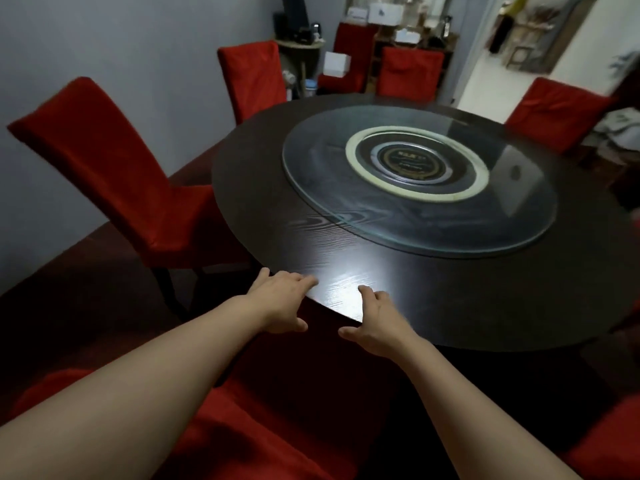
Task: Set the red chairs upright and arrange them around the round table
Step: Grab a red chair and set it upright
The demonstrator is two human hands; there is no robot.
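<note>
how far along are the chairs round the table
Mostly done, it seems: four red chairs stand upright at the round table, near left, far left, far side and right. Both hands, left and right, hover empty at its near edge. Red seats below and bottom right remain unclear.

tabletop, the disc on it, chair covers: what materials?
Round table: dark wood or wood-look laminate; grain lines and a glossy glare patch show, cannot tell which. Disc: clear glass, greenish edge, table visible through it. Chair covers: red fabric, matte, creased, likely slipcovers.
</note>
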